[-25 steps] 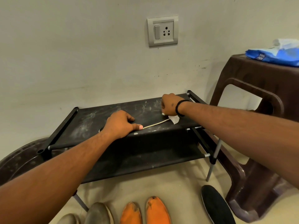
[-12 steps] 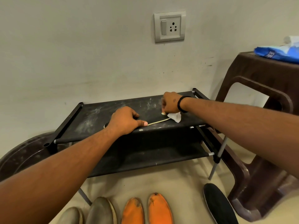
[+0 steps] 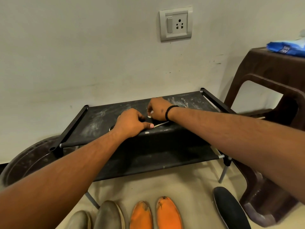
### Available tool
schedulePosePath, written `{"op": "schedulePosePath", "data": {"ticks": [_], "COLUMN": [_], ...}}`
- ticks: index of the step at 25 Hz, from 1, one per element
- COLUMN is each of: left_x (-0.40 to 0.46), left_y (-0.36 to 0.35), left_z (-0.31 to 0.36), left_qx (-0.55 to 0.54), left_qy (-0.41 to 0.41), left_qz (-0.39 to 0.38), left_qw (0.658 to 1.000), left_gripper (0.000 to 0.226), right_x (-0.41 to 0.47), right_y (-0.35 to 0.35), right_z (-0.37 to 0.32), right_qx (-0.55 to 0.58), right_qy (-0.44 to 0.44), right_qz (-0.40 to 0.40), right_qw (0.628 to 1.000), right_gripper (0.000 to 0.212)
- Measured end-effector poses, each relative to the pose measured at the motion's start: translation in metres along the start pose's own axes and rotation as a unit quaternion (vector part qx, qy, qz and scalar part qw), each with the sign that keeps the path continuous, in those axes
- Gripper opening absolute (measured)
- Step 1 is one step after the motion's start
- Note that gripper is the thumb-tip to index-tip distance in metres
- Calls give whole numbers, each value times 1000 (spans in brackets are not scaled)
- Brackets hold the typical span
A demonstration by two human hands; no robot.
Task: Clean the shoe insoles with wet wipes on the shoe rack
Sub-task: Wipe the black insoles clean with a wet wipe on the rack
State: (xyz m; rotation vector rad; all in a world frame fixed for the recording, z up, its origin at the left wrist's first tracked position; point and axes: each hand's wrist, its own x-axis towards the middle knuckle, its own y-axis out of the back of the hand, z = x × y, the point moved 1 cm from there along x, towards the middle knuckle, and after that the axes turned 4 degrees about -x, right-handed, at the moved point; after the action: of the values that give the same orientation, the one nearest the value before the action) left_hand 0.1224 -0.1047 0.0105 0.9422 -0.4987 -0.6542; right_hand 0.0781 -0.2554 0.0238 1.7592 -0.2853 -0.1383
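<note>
A dark insole with a pale edge point(image 3: 160, 124) lies flat on the top shelf of the black shoe rack point(image 3: 92, 119). My left hand point(image 3: 132, 123) presses down on its left end, thumb stretched along the pale edge. My right hand point(image 3: 158, 109), with a black band at the wrist, is closed on a white wet wipe point(image 3: 149, 116) and rests on the insole just behind the left hand. Most of the wipe and much of the insole are hidden under the hands.
On the floor in front lie two grey insoles point(image 3: 109, 217), two orange insoles point(image 3: 156, 214) and a black one point(image 3: 231, 210). A brown plastic stool point(image 3: 270, 83) at right carries a blue wipes pack point(image 3: 287, 48). A dark round basin point(image 3: 31, 161) sits left. A wall socket point(image 3: 175, 23) is above.
My right hand has slid left along the insole with the wipe, from the right end to close beside the left hand. The left hand has stayed pressing down.
</note>
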Motion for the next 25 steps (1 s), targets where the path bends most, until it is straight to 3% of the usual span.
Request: {"op": "schedulePosePath", "data": {"ticks": [3,7,9,12,13,15,17,19,22,25], "left_x": [0,-1,-2,-2,-1,-1,-1,-1,-2,0], "left_y": [0,0,0,1,1,0,0,0,0,0], "left_z": [-1,-2,-1,0,0,-1,-1,0,-1,-3], "left_qx": [-5,-10,-11,-9,-9,-9,-11,-13,-16,-19], "left_qy": [2,1,1,0,0,-2,-3,-4,-7,-6], "left_qz": [0,0,1,3,2,0,1,2,6,3], "left_qw": [1000,1000,1000,1000,1000,1000,1000,1000,1000,1000], "left_gripper": [45,43,47,53,54,53,53,55,57,58], "right_x": [-3,-20,-31,-48,-52,-58,-58,-54,-42,-38], "right_y": [9,34,49,85,98,110,105,83,44,26], "right_z": [13,58,73,86,89,90,87,80,78,73], "right_qx": [7,-117,-170,-237,-244,-210,-98,-19,-91,-106], "right_qy": [9,-33,-58,-94,-106,-99,-54,-24,-34,-27], "right_qz": [-38,-49,-114,-286,-308,-275,-199,-124,-17,-11], "right_qw": [999,991,977,924,913,933,974,992,995,994], "right_gripper": [9,8,15,11,15,19,19,12,9,12]}}
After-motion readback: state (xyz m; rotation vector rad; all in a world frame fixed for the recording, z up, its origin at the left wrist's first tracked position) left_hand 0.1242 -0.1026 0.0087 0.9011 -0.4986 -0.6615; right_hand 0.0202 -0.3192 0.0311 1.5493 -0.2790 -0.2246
